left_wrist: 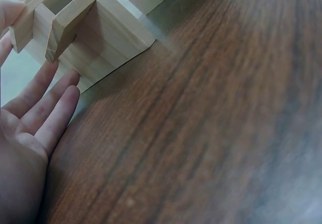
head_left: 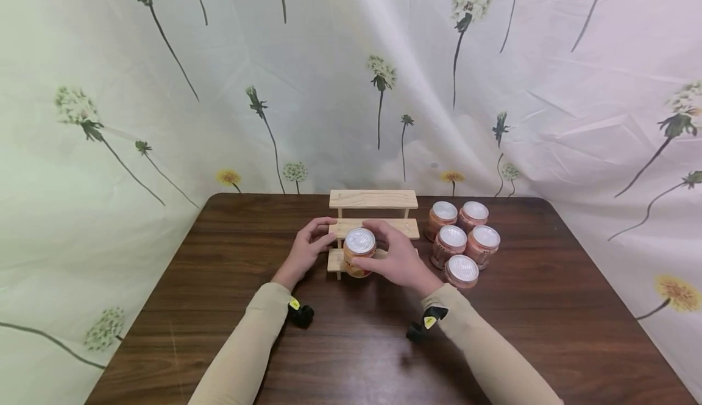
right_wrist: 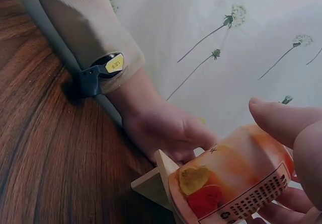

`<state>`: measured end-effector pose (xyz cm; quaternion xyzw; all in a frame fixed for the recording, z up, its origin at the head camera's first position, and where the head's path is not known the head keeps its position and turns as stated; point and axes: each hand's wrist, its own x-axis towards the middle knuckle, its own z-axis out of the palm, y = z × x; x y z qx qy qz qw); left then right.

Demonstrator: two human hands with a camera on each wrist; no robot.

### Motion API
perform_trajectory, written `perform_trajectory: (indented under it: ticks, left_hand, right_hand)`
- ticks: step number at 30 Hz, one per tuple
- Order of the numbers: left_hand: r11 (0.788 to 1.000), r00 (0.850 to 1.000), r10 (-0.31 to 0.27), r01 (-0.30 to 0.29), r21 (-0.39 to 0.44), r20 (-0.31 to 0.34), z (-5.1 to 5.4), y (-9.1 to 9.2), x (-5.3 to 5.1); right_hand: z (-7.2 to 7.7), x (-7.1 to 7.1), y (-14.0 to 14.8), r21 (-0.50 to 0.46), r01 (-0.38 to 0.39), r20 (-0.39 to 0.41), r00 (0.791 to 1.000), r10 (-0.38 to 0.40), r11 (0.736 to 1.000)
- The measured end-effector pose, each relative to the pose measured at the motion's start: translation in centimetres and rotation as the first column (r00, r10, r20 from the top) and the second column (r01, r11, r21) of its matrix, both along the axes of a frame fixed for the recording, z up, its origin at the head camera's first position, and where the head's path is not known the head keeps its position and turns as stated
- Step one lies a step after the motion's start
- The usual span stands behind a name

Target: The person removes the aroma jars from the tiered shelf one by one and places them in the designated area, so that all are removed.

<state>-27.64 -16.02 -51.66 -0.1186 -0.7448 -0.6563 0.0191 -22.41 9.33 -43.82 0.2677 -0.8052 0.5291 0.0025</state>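
My right hand grips a jar around its side, thumb in front and fingers behind. The jar has a silvery-white lid and, in the right wrist view, an orange label with yellow and red hearts. It is at the lowest step of a small three-tier wooden stand; I cannot tell whether its base rests there. My left hand holds the left end of the middle step between thumb and forefinger. In the left wrist view, its other fingers stretch beside the stand's side panel.
Several similar jars with silvery-white lids are grouped right of the stand, close to my right forearm. The dark wooden table ends at the back against a flower-printed curtain.
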Motion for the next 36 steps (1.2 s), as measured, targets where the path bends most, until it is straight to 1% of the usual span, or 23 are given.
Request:
perform_trajectory:
  ticks: [6,11,17,22,26,36]
  left_hand:
    - [1.000,1.000,-0.014,0.014,0.012,0.000,-0.06,-0.07,-0.06]
    - [0.999,1.000,-0.017,0.017,0.027,-0.004,-0.13,0.03,-0.06]
    - [1.000,1.000,-0.012,0.013,0.027,-0.008,-0.08,0.03,0.03]
    - [1.000,1.000,-0.013,0.013,0.027,-0.017,-0.04,0.01,0.01]
    - [0.999,1.000,-0.013,0.013,0.029,-0.010,0.06,0.03,0.09]
    - [1.000,1.000,-0.008,0.008,0.020,-0.003,0.17,0.09,0.12]
  right_hand:
    - [-0.33,-0.11,-0.24,-0.072,-0.031,0.030,0.999,0.033,0.997]
    - [-0.37,-0.18,-0.38,-0.092,-0.031,0.036,0.999,0.035,0.995]
    - [-0.38,-0.21,-0.45,-0.118,-0.033,0.048,0.998,0.038,0.993]
    - [-0.60,-0.29,-0.52,-0.144,-0.024,0.070,0.997,0.035,0.989]
    - [-0.75,-0.33,-0.61,-0.167,-0.016,0.093,0.995,0.032,0.986]
    - [-0.76,-0.14,-0.81,-0.184,0.012,0.104,0.995,0.007,0.983]
